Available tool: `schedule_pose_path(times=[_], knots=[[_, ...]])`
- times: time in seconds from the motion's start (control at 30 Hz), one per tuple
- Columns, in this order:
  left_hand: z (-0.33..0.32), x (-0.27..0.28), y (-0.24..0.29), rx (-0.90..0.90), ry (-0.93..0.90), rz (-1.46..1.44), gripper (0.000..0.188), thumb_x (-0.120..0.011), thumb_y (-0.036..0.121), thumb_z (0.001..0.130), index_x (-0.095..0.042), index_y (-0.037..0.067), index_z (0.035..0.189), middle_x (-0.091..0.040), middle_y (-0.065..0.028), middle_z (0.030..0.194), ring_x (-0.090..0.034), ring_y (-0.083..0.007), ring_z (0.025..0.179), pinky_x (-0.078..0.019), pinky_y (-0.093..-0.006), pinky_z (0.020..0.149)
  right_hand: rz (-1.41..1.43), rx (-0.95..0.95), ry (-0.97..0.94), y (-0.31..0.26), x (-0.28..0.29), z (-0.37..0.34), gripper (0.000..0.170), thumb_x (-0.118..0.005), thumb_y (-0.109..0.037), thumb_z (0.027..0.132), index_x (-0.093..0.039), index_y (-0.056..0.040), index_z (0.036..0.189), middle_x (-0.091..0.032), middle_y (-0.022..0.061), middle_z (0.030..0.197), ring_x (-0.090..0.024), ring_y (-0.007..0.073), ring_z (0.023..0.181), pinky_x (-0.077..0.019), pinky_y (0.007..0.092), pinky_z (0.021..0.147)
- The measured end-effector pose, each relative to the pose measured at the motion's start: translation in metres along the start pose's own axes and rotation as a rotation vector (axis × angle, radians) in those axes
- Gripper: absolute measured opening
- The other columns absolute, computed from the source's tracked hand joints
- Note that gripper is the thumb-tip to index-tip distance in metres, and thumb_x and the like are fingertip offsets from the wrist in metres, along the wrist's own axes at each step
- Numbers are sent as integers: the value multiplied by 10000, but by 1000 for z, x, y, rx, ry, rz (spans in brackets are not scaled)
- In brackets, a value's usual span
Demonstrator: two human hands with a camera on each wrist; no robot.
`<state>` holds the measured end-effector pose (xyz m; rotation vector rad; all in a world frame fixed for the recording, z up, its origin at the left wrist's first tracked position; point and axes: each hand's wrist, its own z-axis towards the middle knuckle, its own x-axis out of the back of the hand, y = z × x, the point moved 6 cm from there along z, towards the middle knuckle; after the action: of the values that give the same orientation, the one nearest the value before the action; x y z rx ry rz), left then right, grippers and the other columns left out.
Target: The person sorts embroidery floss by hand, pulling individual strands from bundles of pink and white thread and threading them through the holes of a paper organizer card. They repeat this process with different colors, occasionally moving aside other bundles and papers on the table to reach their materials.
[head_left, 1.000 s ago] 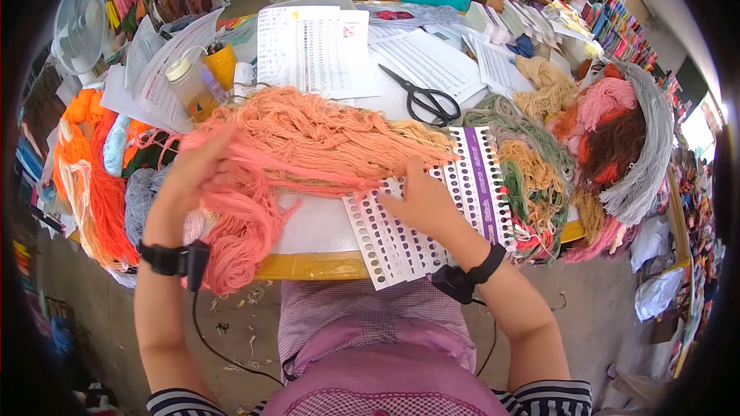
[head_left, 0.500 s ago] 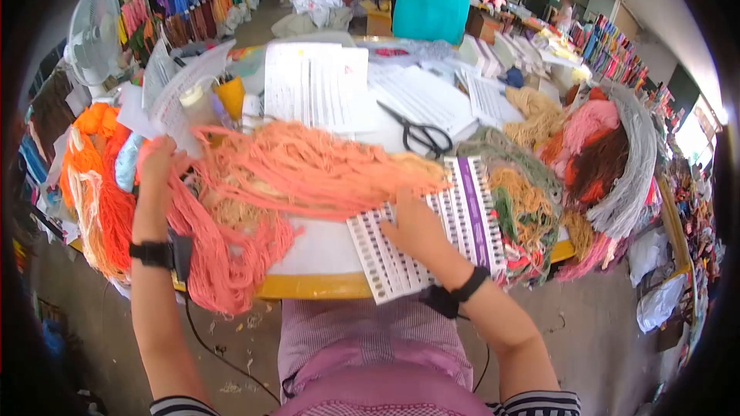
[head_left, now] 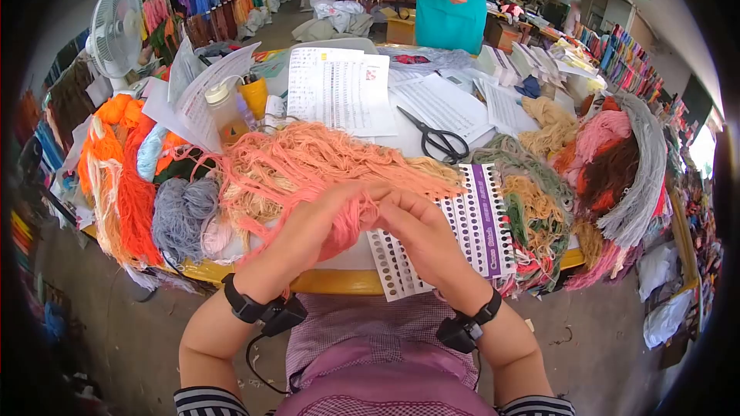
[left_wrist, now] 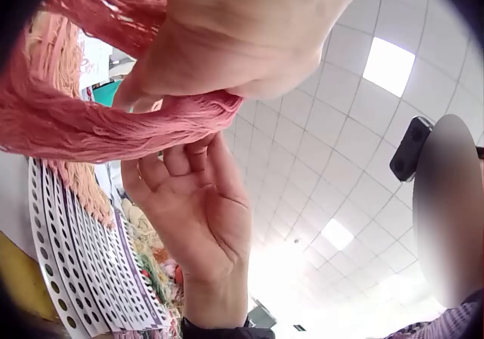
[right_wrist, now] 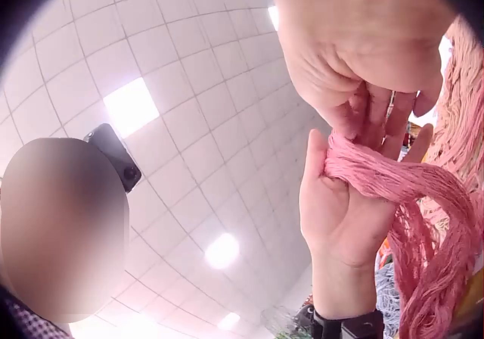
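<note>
A skein of pink yarn (head_left: 348, 225) is between my two hands in front of my waist. My left hand (head_left: 287, 233) grips it; in the right wrist view the skein (right_wrist: 386, 174) crosses the left palm and hangs down past the fingers. The fingers of my right hand (head_left: 422, 237) curl in at the skein's end, and in the left wrist view they pinch it there. Peach yarn (head_left: 316, 156) lies piled behind the hands. Below and beside the right hand lies a white punched thread card (head_left: 487, 216) with a purple strip.
Black scissors (head_left: 441, 140) lie beyond the card, near printed sheets (head_left: 339, 96). Orange yarn (head_left: 112, 162) and grey-blue yarn (head_left: 185, 212) heap at left; mixed yarn (head_left: 532, 200) covers the right. A bottle (head_left: 223, 112) and fan (head_left: 117, 27) stand back left. A person in a teal apron (head_left: 453, 11) stands opposite.
My left hand has come from the far left to the middle, bringing the pink skein off the table's left front. The right hand has left the peach yarn and meets the left at the skein.
</note>
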<state>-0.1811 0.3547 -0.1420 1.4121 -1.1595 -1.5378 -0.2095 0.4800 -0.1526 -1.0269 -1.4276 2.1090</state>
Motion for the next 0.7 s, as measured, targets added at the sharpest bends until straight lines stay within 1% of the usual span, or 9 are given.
schedule_pose_path(times=[0.03, 0.07, 0.17, 0.23, 0.27, 0.33, 0.47, 0.6, 0.7], knots=[[-1, 1, -1, 42, 0, -6, 513, -346, 261, 981, -467, -111, 1314, -543, -165, 1322, -503, -208, 1225, -329, -323, 1072, 53, -44, 10, 3, 4, -3, 209, -533, -188, 981, -626, -4, 1021, -641, 16, 956, -571, 83, 916, -430, 254, 862], [-2, -2, 2, 44, 2, -5, 513, -346, 261, 981, -467, -111, 1314, -543, -165, 1322, -503, -208, 1225, -329, -323, 1072, 104, -87, 20, 6, 7, -5, 214, -534, -191, 981, -622, -1, 1027, -641, 20, 963, -571, 84, 918, -429, 257, 869], [-4, -10, 3, 97, 1, -20, 509, -358, 216, 929, -486, -91, 1314, -492, -162, 1384, -458, -205, 1275, -295, -322, 1095, 39, -89, 53, 10, 9, -4, 219, -569, -197, 965, -631, -3, 1047, -642, 20, 965, -574, 83, 908, -439, 259, 858], [-5, -17, 8, -37, -71, 194, 534, -351, 236, 914, -484, -70, 1330, -412, -143, 1457, -384, -206, 1339, -262, -327, 1117, 41, -91, 58, 11, 6, -4, 219, -599, -194, 947, -640, -4, 1048, -647, 22, 964, -578, 85, 904, -441, 258, 852], [-6, -19, 9, -34, -70, 196, 534, -351, 236, 914, -484, -70, 1330, -412, -143, 1457, -384, -206, 1339, -262, -327, 1117, 42, -96, 63, 12, 5, -5, 223, -629, -192, 929, -648, -5, 1048, -651, 23, 963, -582, 87, 901, -443, 257, 846], [-9, -25, 11, -42, -101, 347, 556, -340, 250, 903, -475, -55, 1348, -335, -119, 1510, -305, -209, 1391, -217, -325, 1139, 52, -109, 75, 13, 7, -5, 210, -648, -172, 912, -656, -5, 1040, -655, 23, 964, -583, 87, 900, -442, 252, 842], [-7, -17, 4, -46, -126, 305, 564, -336, 244, 897, -460, -55, 1360, -328, -117, 1514, -290, -215, 1401, -200, -325, 1147, 76, -115, 94, 13, 8, -6, 160, -665, -109, 885, -667, -4, 1005, -664, 30, 974, -586, 88, 916, -437, 239, 845], [-5, -11, 2, -73, -121, 285, 564, -332, 229, 899, -441, -56, 1373, -313, -115, 1522, -290, -216, 1400, -195, -329, 1150, 88, -120, 79, 16, 11, -5, 152, -646, -97, 891, -663, -6, 1012, -663, 32, 972, -587, 91, 925, -437, 249, 861], [-6, -12, 3, -50, -108, 263, 559, -329, 222, 905, -432, -59, 1377, -313, -118, 1521, -298, -217, 1395, -200, -330, 1148, 173, -97, 27, 14, 7, -2, 162, -639, -108, 897, -658, -11, 1025, -662, 31, 970, -584, 92, 930, -431, 258, 872]])
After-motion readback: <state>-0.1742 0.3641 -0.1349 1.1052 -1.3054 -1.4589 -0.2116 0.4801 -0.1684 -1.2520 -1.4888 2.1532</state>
